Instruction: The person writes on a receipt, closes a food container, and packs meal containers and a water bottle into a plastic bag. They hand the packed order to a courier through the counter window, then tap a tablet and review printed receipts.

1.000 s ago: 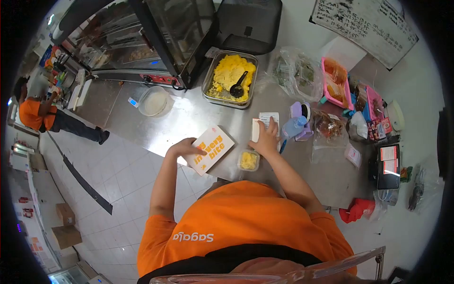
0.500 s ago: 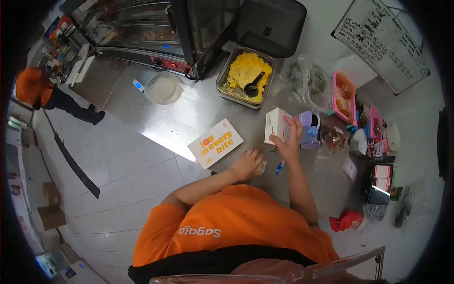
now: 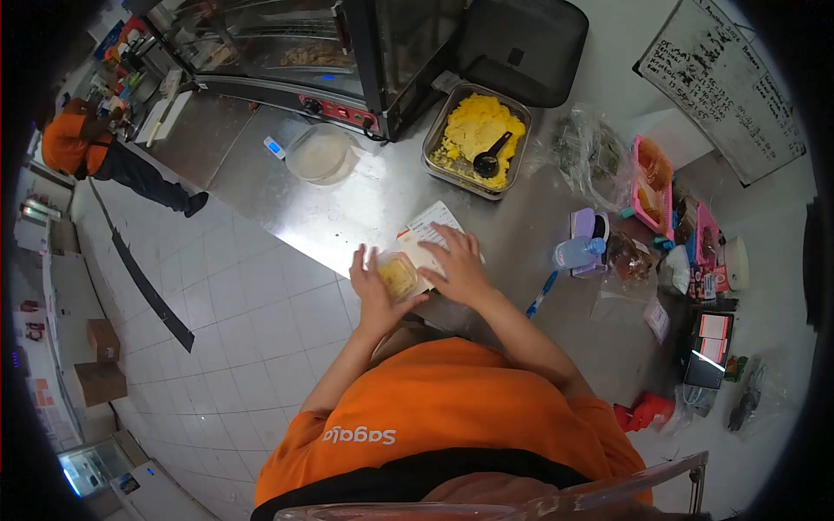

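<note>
My left hand (image 3: 377, 295) is closed around a small clear plastic tub (image 3: 399, 275) with yellow food inside. The tub is held low at the counter's front edge, beside a white cardboard box. My right hand (image 3: 459, 267) grips this white box (image 3: 417, 252), fingers over its top and thumb toward the tub. A side with printed text (image 3: 437, 222) faces away from me. My hands and the tub cover part of the box, and I cannot tell whether another box lies under it.
A metal pan (image 3: 428, 156) of yellow food holds a black scoop (image 3: 492, 156). A round clear container (image 3: 320, 154) stands near the display warmer (image 3: 339, 113). To the right are a bottle (image 3: 577, 253), a blue pen (image 3: 543, 293) and a pink basket (image 3: 645, 195). A co-worker (image 3: 78, 143) stands far left.
My left hand has lifted the small tub and moved left with it. The white box in my right hand has come left, over where the box with orange lettering lay; that lettering is hidden.
</note>
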Available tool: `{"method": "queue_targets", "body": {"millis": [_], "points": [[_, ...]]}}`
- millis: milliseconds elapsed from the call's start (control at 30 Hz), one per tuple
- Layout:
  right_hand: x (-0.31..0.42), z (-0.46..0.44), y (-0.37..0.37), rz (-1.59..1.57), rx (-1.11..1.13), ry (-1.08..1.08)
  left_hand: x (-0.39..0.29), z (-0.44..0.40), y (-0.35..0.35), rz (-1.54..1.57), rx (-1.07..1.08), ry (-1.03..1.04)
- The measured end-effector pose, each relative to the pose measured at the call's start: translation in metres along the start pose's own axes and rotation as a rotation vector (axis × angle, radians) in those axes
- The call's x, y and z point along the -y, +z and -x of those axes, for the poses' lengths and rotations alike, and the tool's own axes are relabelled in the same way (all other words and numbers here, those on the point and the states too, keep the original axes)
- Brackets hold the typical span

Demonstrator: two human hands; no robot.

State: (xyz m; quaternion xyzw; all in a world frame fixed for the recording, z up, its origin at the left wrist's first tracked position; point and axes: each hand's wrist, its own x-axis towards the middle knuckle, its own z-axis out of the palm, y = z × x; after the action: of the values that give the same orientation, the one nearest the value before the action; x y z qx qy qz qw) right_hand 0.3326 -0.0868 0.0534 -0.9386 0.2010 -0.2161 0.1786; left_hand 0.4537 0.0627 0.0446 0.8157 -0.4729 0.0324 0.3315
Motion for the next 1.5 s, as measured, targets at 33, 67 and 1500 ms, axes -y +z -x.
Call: {"method": "queue_targets", "body": {"millis": [33, 67, 1500], "points": [[-0.007, 0.0, 0.0, -0.034, -0.072, 0.043, 0.013, 0.009, 0.008, 0.034, -0.056, -0.073], [-0.015, 0.0, 0.001, -0.066, -0.145, 0.085, 0.023, 0.018, 0.017, 0.07, -0.113, -0.146], [-0.249, 0.771, -0.357, 0.405, -1.602, 1.461, -0.434, 0.157, 0.274, 0.621, 0.643, -0.013]]}}
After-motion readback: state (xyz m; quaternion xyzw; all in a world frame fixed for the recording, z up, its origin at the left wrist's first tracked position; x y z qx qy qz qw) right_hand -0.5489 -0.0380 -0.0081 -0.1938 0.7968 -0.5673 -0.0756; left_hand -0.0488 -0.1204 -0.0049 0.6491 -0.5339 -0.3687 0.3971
